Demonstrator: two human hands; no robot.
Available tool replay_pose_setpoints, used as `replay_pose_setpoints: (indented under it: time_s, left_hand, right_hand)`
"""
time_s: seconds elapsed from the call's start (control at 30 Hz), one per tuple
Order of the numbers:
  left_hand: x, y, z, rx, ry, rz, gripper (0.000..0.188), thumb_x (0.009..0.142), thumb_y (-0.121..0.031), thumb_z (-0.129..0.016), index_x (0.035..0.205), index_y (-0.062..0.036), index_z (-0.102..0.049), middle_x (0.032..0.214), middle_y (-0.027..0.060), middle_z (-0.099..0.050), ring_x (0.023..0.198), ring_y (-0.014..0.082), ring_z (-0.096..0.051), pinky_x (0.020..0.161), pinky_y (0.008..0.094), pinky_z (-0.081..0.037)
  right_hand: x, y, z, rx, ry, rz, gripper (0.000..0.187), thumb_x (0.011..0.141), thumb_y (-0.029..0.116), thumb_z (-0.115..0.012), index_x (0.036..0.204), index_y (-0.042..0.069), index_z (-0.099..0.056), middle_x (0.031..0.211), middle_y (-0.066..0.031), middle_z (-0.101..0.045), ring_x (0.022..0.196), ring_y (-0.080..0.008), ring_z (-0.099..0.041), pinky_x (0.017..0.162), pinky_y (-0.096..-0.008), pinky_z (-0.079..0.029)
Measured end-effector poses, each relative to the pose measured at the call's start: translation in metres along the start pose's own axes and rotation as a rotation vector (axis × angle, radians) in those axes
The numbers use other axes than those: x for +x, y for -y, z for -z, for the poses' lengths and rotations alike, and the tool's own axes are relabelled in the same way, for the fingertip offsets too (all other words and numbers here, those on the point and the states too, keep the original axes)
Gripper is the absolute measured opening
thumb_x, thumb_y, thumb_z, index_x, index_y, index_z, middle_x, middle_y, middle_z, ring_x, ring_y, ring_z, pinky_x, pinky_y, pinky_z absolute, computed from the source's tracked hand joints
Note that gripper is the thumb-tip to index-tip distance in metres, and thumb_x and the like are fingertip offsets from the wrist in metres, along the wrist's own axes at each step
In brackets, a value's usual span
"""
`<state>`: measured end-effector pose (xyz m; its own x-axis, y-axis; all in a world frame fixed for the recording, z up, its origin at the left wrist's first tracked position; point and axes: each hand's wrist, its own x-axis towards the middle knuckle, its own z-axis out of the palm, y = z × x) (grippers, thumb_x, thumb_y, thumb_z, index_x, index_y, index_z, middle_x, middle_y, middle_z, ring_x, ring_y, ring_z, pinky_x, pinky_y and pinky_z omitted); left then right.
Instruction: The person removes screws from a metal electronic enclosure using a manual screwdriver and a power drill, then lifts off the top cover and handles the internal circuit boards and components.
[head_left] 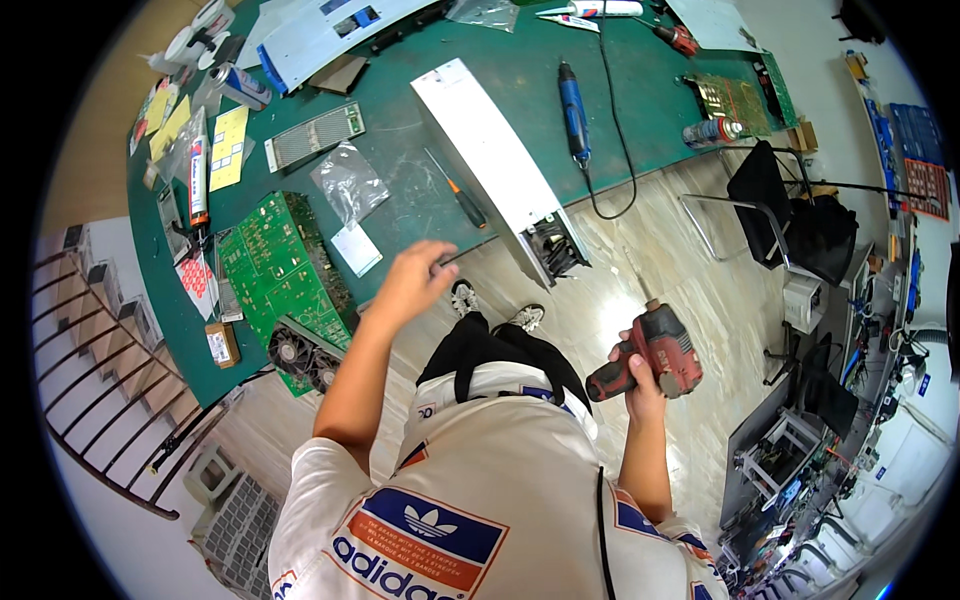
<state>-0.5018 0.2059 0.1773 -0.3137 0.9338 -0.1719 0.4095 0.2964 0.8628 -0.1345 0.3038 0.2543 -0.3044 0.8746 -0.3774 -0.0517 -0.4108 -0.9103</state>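
My right hand is wrapped round the handle of a red and black cordless power driver. A thin bit points away from its nose, over the floor. Close to the table's front edge, my left hand is closed in a pinch on a small dark rod, whose kind I cannot make out. Ahead of it, a screwdriver with an orange and black handle lies on the green table. To the right of that is a long white metal housing, its near end overhanging the edge and showing dark parts inside.
A green circuit board with a black fan lies on the left. A clear plastic bag and a metal grille unit lie beyond it. A blue corded tool trails its cable over the edge. Black chairs stand right.
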Motion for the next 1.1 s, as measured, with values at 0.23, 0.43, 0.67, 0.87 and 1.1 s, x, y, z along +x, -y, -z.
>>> replay_pose_setpoints:
  time_s: [0.23, 0.43, 0.67, 0.87, 1.1]
  left_hand:
    - [0.008, -0.046, -0.043, 0.010, -0.185, -0.084, 0.024, 0.088, -0.011, -0.070, 0.109, -0.0003, -0.068, 0.099, 0.0141, -0.065, 0.079, 0.0245, -0.064, 0.073, 0.0357, -0.052]
    - [0.089, -0.064, -0.055, 0.398, -0.303, -0.574, 0.023, 0.088, -0.011, -0.067, 0.110, -0.0035, -0.071, 0.117, 0.0154, -0.064, 0.112, 0.0353, -0.059, 0.097, 0.0411, -0.046]
    - [0.117, -0.034, -0.048, 0.361, -0.699, -0.351, 0.019, 0.096, -0.014, -0.060, 0.110, -0.0033, -0.068, 0.103, 0.0129, -0.069, 0.095, 0.0258, -0.067, 0.086, 0.0369, -0.052]
    - [0.093, 0.099, -0.091, 0.185, -0.621, 0.383, 0.035, 0.089, -0.027, -0.072, 0.109, 0.0006, -0.065, 0.087, 0.0099, -0.068, 0.075, 0.0209, -0.066, 0.075, 0.0349, -0.054]
    - [0.135, 0.114, -0.126, 0.232, -0.570, 0.578, 0.049, 0.078, -0.032, -0.079, 0.108, 0.0039, -0.063, 0.100, 0.0287, -0.070, 0.097, 0.0438, -0.069, 0.087, 0.0476, -0.054]
  right_hand:
    - [-0.012, -0.070, 0.050, 0.070, 0.078, -0.210, 0.061, 0.082, 0.012, -0.074, 0.138, 0.003, -0.050, 0.114, -0.0137, -0.066, 0.088, -0.0241, -0.067, 0.079, -0.0371, -0.057]
    - [0.000, -0.121, 0.051, 0.226, 0.161, -0.232, 0.048, 0.085, 0.006, -0.071, 0.131, 0.003, -0.056, 0.115, -0.0114, -0.069, 0.088, -0.0218, -0.068, 0.081, -0.0375, -0.056]
    - [0.012, -0.110, 0.092, 0.216, 0.083, -0.145, 0.061, 0.078, 0.018, -0.078, 0.131, 0.002, -0.053, 0.109, -0.0130, -0.066, 0.079, -0.0270, -0.067, 0.070, -0.0389, -0.057]
    - [0.089, -0.089, 0.129, 0.239, -0.072, -0.224, 0.038, 0.084, 0.010, -0.066, 0.118, -0.002, -0.053, 0.093, -0.0151, -0.066, 0.076, -0.0253, -0.067, 0.066, -0.0356, -0.056]
    - [0.187, -0.071, 0.125, 0.244, -0.058, -0.246, 0.044, 0.093, 0.023, -0.071, 0.125, -0.003, -0.056, 0.105, -0.0178, -0.070, 0.092, -0.0284, -0.070, 0.076, -0.0389, -0.059]
